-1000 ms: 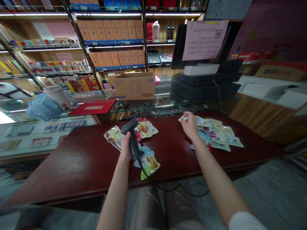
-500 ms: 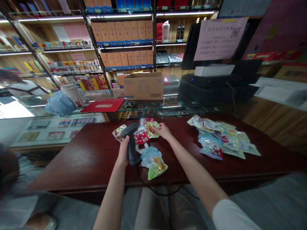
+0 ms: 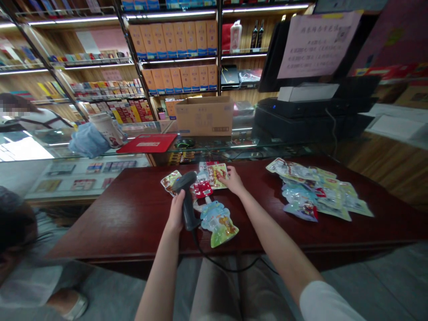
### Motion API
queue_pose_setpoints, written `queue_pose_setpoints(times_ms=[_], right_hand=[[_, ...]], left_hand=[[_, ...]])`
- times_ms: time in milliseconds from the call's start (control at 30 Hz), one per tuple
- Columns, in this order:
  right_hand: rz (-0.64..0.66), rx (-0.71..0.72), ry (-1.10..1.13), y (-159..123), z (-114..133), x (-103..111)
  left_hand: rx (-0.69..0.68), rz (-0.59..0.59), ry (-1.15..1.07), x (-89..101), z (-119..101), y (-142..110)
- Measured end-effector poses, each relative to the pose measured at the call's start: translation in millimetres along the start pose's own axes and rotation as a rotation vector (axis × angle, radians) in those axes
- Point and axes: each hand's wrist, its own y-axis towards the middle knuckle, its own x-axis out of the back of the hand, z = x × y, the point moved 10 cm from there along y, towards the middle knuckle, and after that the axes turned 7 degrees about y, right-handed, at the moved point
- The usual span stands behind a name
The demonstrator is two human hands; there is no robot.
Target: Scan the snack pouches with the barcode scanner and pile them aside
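My left hand is wrapped around the handle of a dark barcode scanner, held upright over the table with its head at the top. My right hand pinches the right edge of a yellow-green snack packet among the left group of packets. A red snack packet lies just in front of it. Nearer me is a blue-and-green snack packet. Partly behind the scanner rests another snack packet. On the right, several packets form a loose pile.
The dark red table meets a glass counter carrying a cardboard box, a red folder and a cup. A black cable hangs over the front edge. At left are a seated person and another person.
My right hand has moved left from the pile to the left group and gripped the yellow-green packet. My left hand still holds the scanner. The view has shifted left.
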Motion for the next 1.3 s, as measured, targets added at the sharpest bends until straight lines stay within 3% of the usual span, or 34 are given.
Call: queue_pose_setpoints(times_ms=[267,467,600,700,833,1033,1167,1300], right_hand=[[-0.099,-0.059,0.163,9,-20,31],[-0.145,-0.097,0.54,14,-37,40],[0.044,-0.171,0.992,11,-29,29],[0.186,-0.177,1.175,5,-10,31],[0.258,-0.147,1.275,-2,12,43],[0.189,-0.086,1.379,-1,18,58],[0.108,-0.126,1.357,5,5,63],[0.08,-0.175,1.495,11,-7,65]], left_hand=[[-0.015,0.001,-0.017,-1.1,-3,-1],[0.017,0.045,-0.004,-8.0,2,-2],[0.001,0.128,0.052,-21.1,1,-5],[-0.01,0.143,0.07,-31.6,-2,-9],[-0.03,0.186,0.066,-56.0,-13,-14],[-0.162,0.44,0.18,-120.0,-32,-20],[-0.142,0.584,0.213,-151.3,-16,-22],[-0.081,0.679,0.226,-164.9,3,-28]])
